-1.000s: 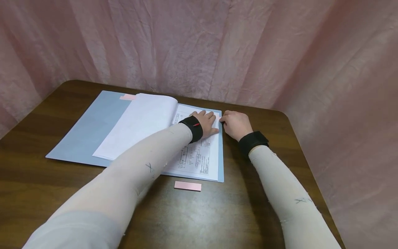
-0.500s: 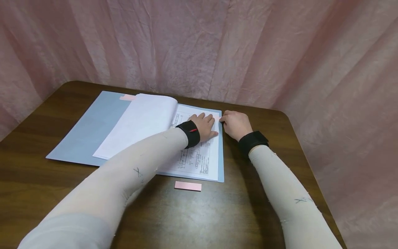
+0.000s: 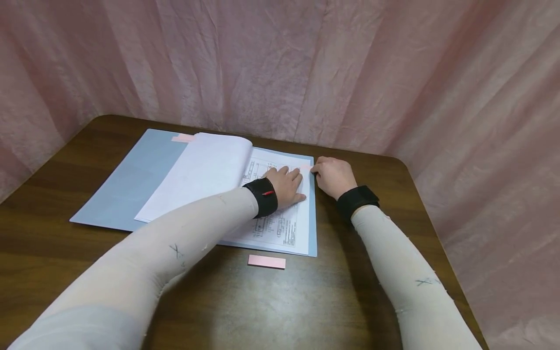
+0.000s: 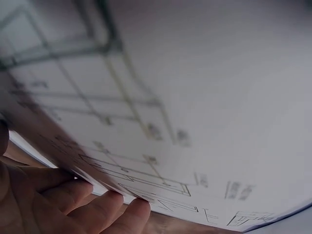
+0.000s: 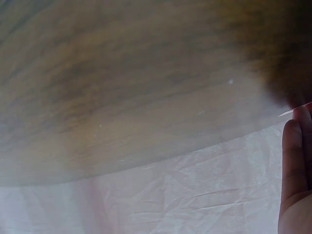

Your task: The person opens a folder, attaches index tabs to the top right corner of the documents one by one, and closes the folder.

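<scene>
A light-blue folder [image 3: 118,189] lies open on the table, with white sheets [image 3: 203,167] turned over to its left side. On its right side is a page printed with diagrams [image 3: 288,233]. My left hand [image 3: 286,188] rests on that page, fingers spread; the left wrist view shows its fingertips [image 4: 139,207] against the paper. At the page's upper right edge my right hand [image 3: 334,176] pinches the end of a pink sticky note [image 3: 306,167]. Only a thin edge shows between its fingers [image 5: 292,141] in the right wrist view.
A pad of pink sticky notes [image 3: 267,262] lies on the wooden table [image 3: 262,306] just in front of the folder. Another pink sticky note [image 3: 183,138] is at the upper left of the folder. A pink curtain [image 3: 262,68] hangs behind the table and to its right.
My left hand has slid down the page toward me and a little left, uncovering more of the pink sticky note. My right hand stays at the page's edge.
</scene>
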`<state>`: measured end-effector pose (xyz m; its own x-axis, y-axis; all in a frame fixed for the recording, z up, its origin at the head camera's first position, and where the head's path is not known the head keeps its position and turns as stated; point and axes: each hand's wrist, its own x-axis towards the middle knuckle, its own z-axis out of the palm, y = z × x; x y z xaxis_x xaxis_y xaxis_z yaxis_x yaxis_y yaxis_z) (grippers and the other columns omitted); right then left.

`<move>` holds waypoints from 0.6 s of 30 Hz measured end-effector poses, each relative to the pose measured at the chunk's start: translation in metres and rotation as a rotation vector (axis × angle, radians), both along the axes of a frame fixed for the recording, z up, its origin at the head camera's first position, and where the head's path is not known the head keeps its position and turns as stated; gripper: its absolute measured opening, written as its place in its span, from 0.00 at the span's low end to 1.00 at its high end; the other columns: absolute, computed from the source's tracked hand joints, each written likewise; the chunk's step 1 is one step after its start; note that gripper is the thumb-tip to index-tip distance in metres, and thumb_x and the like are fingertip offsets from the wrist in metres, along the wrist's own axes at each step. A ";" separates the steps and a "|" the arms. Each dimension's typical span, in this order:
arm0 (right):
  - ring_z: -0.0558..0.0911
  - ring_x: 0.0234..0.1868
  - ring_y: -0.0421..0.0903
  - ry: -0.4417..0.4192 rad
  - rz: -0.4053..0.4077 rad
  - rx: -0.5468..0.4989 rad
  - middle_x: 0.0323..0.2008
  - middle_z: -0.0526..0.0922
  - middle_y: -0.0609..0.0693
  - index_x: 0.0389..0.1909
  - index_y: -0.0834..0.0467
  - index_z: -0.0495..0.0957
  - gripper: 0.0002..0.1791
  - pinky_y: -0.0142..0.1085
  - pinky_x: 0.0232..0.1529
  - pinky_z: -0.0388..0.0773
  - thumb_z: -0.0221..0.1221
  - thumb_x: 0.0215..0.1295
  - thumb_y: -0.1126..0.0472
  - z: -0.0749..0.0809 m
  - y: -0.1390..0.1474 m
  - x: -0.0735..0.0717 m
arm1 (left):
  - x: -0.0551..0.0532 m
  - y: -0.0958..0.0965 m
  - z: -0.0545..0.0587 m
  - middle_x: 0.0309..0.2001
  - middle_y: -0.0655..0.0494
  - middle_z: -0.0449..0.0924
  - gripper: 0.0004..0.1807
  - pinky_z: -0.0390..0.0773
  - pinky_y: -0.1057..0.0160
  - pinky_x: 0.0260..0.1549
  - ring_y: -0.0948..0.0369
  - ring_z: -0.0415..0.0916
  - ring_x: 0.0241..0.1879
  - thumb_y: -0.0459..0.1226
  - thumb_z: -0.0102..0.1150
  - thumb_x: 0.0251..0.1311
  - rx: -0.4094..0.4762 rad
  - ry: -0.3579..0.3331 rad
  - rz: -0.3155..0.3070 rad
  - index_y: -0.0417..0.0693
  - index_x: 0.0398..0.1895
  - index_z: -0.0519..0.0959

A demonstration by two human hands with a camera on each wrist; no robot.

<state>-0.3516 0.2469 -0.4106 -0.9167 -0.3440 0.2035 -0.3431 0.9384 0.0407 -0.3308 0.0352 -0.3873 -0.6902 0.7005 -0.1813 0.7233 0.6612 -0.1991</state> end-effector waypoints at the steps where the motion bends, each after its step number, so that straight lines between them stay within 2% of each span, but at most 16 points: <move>1: 0.89 0.47 0.53 0.000 0.000 0.001 0.51 0.91 0.55 0.56 0.58 0.93 0.15 0.47 0.45 0.87 0.66 0.72 0.69 0.000 0.000 0.000 | 0.002 -0.002 0.000 0.86 0.46 0.60 0.43 0.71 0.44 0.74 0.45 0.63 0.82 0.64 0.36 0.87 0.003 0.011 -0.011 0.42 0.88 0.60; 11: 0.89 0.46 0.53 -0.010 0.005 -0.022 0.51 0.91 0.55 0.56 0.59 0.92 0.16 0.47 0.44 0.87 0.65 0.72 0.70 0.000 0.004 -0.001 | 0.007 -0.005 -0.003 0.85 0.46 0.63 0.42 0.74 0.46 0.72 0.46 0.65 0.80 0.63 0.38 0.87 0.011 0.040 -0.032 0.42 0.86 0.63; 14: 0.88 0.46 0.52 -0.039 0.004 -0.031 0.52 0.91 0.54 0.57 0.59 0.92 0.16 0.47 0.44 0.86 0.63 0.73 0.70 0.001 0.008 0.000 | 0.006 -0.001 -0.006 0.85 0.46 0.63 0.42 0.74 0.46 0.72 0.46 0.65 0.81 0.63 0.38 0.87 0.013 0.034 -0.031 0.42 0.87 0.63; 18: 0.88 0.50 0.53 -0.101 -0.004 -0.053 0.57 0.90 0.56 0.62 0.59 0.89 0.18 0.47 0.48 0.86 0.61 0.77 0.68 0.002 0.013 0.005 | 0.002 0.007 -0.015 0.86 0.47 0.61 0.43 0.71 0.44 0.74 0.46 0.63 0.82 0.64 0.38 0.86 0.018 0.007 -0.010 0.43 0.87 0.62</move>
